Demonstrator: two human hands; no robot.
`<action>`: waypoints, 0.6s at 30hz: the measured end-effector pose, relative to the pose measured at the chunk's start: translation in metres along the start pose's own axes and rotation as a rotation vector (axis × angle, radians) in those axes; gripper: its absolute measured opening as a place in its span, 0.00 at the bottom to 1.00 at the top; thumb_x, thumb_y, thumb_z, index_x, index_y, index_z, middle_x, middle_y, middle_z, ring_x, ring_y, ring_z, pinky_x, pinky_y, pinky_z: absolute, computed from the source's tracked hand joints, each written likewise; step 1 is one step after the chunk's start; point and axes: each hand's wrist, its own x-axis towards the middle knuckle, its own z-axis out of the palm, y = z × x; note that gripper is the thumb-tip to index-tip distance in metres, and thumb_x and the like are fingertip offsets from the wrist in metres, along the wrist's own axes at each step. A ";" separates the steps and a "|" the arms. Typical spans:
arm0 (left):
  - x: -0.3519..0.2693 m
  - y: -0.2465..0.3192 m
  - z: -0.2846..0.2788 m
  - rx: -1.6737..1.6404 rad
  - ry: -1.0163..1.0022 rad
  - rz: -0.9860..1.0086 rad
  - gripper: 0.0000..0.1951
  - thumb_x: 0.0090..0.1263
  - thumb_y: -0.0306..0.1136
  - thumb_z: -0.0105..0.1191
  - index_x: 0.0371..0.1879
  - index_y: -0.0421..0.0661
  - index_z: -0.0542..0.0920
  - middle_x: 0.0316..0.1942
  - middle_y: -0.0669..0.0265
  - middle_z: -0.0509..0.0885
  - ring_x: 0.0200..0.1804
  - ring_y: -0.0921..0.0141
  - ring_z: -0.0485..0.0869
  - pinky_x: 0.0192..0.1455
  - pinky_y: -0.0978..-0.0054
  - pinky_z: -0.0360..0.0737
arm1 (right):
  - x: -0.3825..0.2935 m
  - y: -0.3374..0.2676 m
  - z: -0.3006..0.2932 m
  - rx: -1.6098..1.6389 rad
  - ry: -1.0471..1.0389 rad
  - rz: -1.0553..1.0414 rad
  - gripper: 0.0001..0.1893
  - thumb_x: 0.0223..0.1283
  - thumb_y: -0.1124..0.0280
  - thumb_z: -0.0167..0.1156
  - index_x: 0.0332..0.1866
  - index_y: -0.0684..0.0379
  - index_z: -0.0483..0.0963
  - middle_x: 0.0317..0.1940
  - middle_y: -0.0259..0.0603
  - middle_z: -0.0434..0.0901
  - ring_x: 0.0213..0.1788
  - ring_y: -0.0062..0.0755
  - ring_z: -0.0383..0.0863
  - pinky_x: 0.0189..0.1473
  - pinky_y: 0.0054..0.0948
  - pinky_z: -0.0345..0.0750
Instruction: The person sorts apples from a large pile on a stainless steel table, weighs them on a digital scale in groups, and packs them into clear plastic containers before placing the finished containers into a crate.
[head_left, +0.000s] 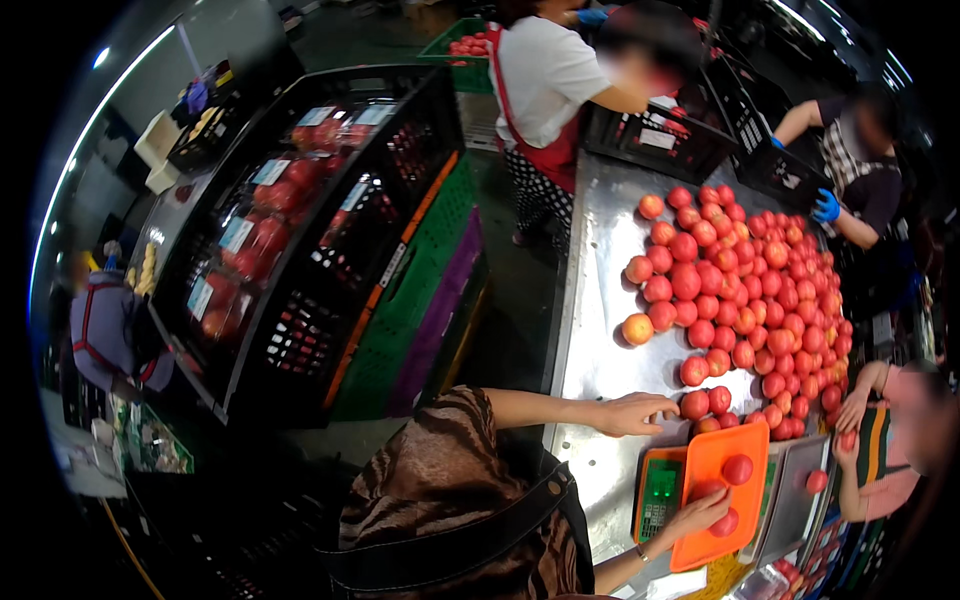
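Observation:
My left hand (637, 414) hovers over the metal table (596, 352) with fingers loosely bent, holding nothing. Its fingertips are just beside a red tomato (694, 405) at the near edge of a large tomato heap (750, 285). On an orange tray (705, 547) my right hand (701, 514) has its fingers on a tomato (703, 490), which it partly covers. Two more tomatoes lie in the tray, one on each side of that hand. The tray rests over a digital scale (660, 495) with a lit green display.
Stacked crates (300, 315) hold packed tomatoes on the left. A second scale's metal plate (795, 495) carries a tomato (817, 481). Yellow bands (712, 577) lie below the tray. Co-workers stand around the table, one holding a tomato, another with blue gloves (826, 205) beside black crates (660, 139).

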 end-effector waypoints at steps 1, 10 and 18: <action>-0.007 -0.004 -0.008 0.012 0.024 0.001 0.20 0.59 0.30 0.52 0.52 0.43 0.69 0.44 0.59 0.76 0.35 0.67 0.79 0.41 0.70 0.77 | 0.001 0.002 0.000 -0.040 0.043 -0.046 0.22 0.67 0.59 0.46 0.53 0.70 0.68 0.47 0.59 0.73 0.48 0.53 0.72 0.53 0.38 0.68; -0.065 0.021 -0.116 0.272 0.606 -0.010 0.17 0.58 0.25 0.52 0.49 0.45 0.73 0.42 0.61 0.78 0.36 0.68 0.80 0.38 0.73 0.77 | -0.002 0.027 0.007 -0.237 0.065 -0.137 0.32 0.54 0.53 0.60 0.57 0.67 0.65 0.51 0.55 0.70 0.54 0.53 0.68 0.55 0.42 0.68; -0.128 0.088 -0.182 0.720 0.968 0.130 0.13 0.59 0.26 0.53 0.44 0.42 0.75 0.41 0.59 0.76 0.44 0.61 0.76 0.47 0.69 0.74 | -0.004 0.022 0.010 -0.258 0.087 -0.149 0.32 0.53 0.55 0.60 0.59 0.65 0.63 0.53 0.53 0.68 0.55 0.53 0.67 0.55 0.43 0.68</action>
